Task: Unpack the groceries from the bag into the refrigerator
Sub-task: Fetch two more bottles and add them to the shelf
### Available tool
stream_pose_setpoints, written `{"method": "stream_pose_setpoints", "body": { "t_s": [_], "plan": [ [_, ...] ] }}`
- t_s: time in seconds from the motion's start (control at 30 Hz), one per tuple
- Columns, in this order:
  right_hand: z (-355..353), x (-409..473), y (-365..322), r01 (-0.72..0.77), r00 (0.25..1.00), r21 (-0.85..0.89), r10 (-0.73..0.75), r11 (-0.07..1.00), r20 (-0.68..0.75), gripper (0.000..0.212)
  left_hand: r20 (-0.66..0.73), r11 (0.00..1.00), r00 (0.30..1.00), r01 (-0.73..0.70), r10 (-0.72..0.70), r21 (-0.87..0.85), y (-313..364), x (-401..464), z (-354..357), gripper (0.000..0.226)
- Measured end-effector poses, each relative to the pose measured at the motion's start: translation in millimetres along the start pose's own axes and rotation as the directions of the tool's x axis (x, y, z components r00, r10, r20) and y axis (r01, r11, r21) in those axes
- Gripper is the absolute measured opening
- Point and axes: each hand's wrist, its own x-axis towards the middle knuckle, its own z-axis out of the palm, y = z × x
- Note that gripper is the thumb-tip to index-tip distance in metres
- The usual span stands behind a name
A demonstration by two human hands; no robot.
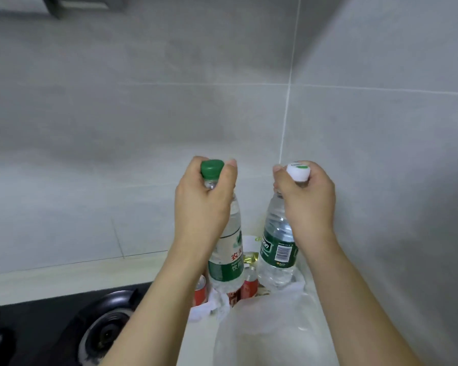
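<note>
Left hand (205, 196) grips the green-cap bottle (226, 249) by the neck; right hand (306, 199) grips the white-cap bottle (276, 249) the same way.

Both bottles hang lower centre of frame, long axes near vertical, bases tilted slightly toward each other, just above the open bag (265, 331) on the counter (50, 281). Red cans (249, 286) sit in the bag right under them. Fridge not in view, so which hand is nearer to it can't be told. Probably lift straight up first to clear the cans.
</note>
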Motion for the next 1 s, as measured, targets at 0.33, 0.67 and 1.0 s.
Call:
{"method": "stream_pose_setpoints", "body": {
  "t_s": [0.33, 0.67, 1.0],
  "plan": [
    [64, -37, 5, -0.014, 0.918, 0.037, -0.002, 0.999, 0.396, 0.014, -0.27, 0.962, 0.96, 0.14, -0.074, 0.235, -11, -29, -68, 0.031],
    [123, -120, -16, -0.069, 0.726, 0.181, -0.075, 0.981, 0.683, 0.013, -0.536, 0.888, 0.841, 0.297, -0.07, 0.351, 1, -86, -153, 0.031],
    [175, -242, -81, -0.127, 0.504, 0.286, -0.187, 0.95, 0.843, 0.016, -0.697, 0.811, 0.715, 0.373, 0.058, 0.451, 45, -160, -267, 0.03]
  ]
}}
